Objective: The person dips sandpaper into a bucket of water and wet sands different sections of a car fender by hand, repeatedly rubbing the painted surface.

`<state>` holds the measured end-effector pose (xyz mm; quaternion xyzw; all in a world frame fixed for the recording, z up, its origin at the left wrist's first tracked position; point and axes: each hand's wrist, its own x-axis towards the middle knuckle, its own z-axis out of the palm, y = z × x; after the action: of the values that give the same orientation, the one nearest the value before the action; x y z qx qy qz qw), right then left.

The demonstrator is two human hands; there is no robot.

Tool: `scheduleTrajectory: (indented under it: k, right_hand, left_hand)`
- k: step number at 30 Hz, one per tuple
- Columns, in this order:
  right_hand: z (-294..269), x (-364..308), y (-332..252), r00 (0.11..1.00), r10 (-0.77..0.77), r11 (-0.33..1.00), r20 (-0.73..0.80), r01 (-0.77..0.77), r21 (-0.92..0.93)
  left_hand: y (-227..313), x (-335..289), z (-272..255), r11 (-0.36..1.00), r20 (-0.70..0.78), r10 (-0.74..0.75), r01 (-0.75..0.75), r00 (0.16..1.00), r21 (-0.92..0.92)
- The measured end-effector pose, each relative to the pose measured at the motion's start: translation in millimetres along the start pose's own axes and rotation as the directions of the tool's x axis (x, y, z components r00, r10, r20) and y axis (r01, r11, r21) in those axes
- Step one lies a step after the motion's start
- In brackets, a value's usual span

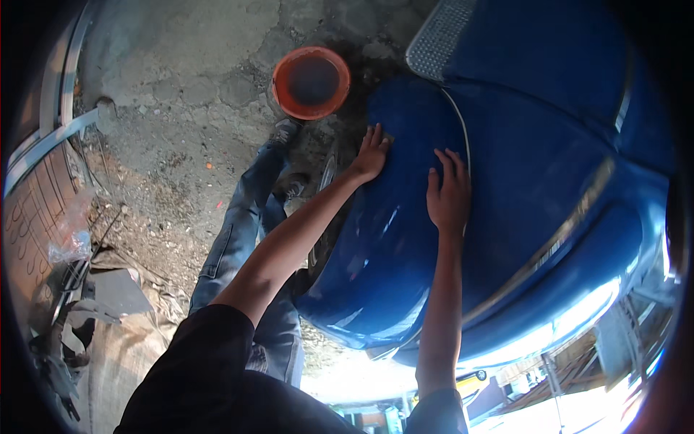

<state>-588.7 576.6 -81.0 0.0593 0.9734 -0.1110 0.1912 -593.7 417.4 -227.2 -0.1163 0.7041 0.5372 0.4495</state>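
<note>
A glossy blue car body with a rounded fender fills the middle and right. My left hand rests on the fender's outer left edge, its fingers stretched forward. A small dull greyish patch shows beside its fingertips; I cannot make out whether it is a loose thing under them. My right hand lies on the fender's top, close to the pale seam line along the adjoining panel. Its fingers are extended and a little apart, with nothing seen in them.
An orange-red basin of dark liquid stands on the rough floor beyond my feet. A textured metal step joins the body at the top. Metal framing, clear plastic and scrap lie at the left. A bright trim strip runs along the body.
</note>
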Motion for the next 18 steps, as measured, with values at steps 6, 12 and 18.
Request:
scheduleTrajectory:
  k: [6, 12, 18]
  right_hand:
    - [15.1, 103.1, 33.6, 0.962, -0.133, 0.985, 0.237, 0.155, -0.078]
    - [94.6, 195.0, 9.3, 0.924, -0.168, 0.985, 0.344, 0.147, 0.089]
    - [97.8, 208.5, 9.8, 0.926, -0.139, 0.988, 0.352, 0.107, 0.108]
  left_hand:
    - [6.8, 102.8, 16.1, 0.999, 0.080, 0.000, 0.004, 0.997, -0.045]
    - [-56.9, 211.8, 12.8, 0.974, 0.019, -0.203, 0.204, 0.979, -0.101]
    - [-46.6, 242.2, -14.1, 0.967, 0.038, -0.230, 0.233, 0.972, -0.103]
